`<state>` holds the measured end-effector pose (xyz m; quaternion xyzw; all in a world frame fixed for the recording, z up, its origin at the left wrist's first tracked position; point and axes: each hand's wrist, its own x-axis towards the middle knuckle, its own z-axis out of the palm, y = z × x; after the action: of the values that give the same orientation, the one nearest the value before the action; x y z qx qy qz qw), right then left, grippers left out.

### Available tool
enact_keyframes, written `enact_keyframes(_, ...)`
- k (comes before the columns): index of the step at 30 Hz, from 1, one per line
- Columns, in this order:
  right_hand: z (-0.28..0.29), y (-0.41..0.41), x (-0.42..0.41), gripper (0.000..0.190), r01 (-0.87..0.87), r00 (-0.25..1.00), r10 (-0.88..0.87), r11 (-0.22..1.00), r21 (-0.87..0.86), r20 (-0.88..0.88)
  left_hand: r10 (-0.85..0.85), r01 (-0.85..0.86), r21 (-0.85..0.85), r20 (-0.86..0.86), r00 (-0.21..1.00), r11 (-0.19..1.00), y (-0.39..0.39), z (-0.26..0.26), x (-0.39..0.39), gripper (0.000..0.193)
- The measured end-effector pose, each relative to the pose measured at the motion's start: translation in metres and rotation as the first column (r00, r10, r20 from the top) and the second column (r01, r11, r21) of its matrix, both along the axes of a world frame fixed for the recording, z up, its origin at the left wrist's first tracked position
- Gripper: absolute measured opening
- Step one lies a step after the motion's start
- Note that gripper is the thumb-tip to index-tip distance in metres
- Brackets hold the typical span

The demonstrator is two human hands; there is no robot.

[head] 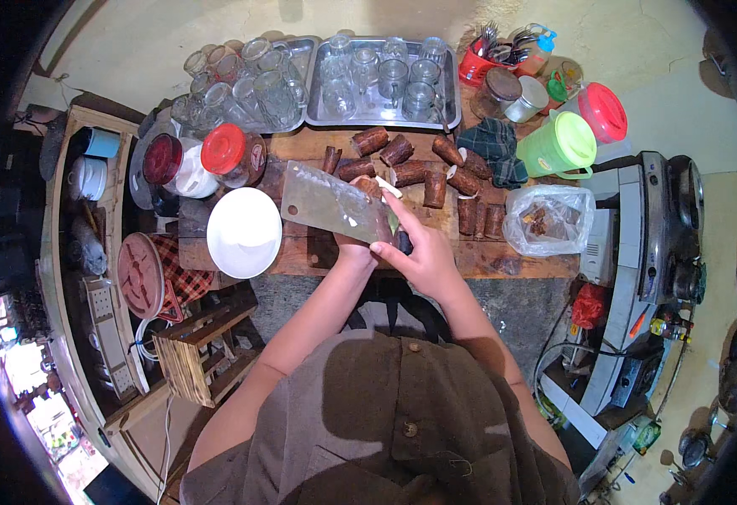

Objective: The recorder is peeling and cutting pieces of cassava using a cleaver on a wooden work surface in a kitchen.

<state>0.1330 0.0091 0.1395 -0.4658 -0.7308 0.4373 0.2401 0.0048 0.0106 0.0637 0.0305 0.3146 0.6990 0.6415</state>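
Note:
My right hand (422, 249) is closed around the handle end of a wide cleaver (337, 205), its flat blade pointing left over the wooden table. Beneath the blade, my left hand (352, 246) is mostly hidden; a cut cassava piece (367, 186) shows at the blade's upper edge, apparently held by it. Several brown, unpeeled cassava pieces (434, 189) lie on the table beyond and to the right. A white bowl (244, 232) stands left of the blade. A clear plastic bag (550, 219) with brown scraps sits at the table's right end.
Steel trays (384, 120) of glass mugs line the table's back. Red-lidded jars (224, 149) stand at the left. A dark checked cloth (493, 151), a green pitcher (556, 145) and a red cutlery basket (477, 68) are at the right. A wooden stool (182, 369) stands at the lower left.

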Motion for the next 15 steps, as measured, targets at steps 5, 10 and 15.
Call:
enact_keyframes(5,0.023,-0.003,0.001,0.075,-0.055,0.996,0.051,0.997,0.055,0.080,-0.018,0.021,-0.039,0.074,0.997,0.999,0.005,-0.001,-0.002,0.030)
enact_keyframes(10,0.006,-0.008,-0.004,0.078,0.011,0.996,-0.029,0.976,0.216,0.081,-0.019,0.021,-0.035,0.072,0.997,0.999,0.005,0.000,-0.002,0.028)
enact_keyframes(15,0.007,-0.009,-0.008,0.077,0.031,0.992,-0.057,0.975,0.222,0.113,-0.050,0.048,0.046,0.049,0.998,0.998,-0.005,0.004,-0.003,0.045)
